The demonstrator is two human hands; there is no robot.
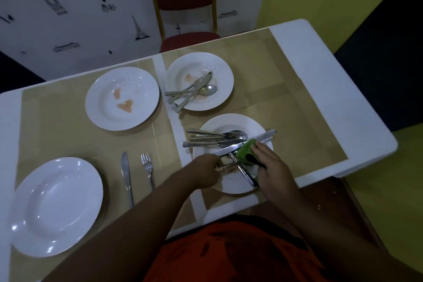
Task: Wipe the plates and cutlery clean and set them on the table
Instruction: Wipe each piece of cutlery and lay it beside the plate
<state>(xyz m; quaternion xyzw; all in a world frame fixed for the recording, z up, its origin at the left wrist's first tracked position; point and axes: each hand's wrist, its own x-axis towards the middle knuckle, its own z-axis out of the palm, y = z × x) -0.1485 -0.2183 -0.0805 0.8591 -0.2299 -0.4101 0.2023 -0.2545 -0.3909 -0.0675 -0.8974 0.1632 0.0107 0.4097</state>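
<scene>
On the bench (320,89), cutlery wiping is happening at the 4 o'clock piled plate (229,121).
Right fingers (259,147) are clutching the cloth (245,151); left fingers (215,160) are pinching a utensil (227,167), likely needing rubbing, then laying by the 8 o'clock clean plate (55,206).

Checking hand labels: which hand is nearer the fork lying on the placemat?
Left. The left hand is just right of the fork; the right hand is farther right, holding the green cloth.
</scene>
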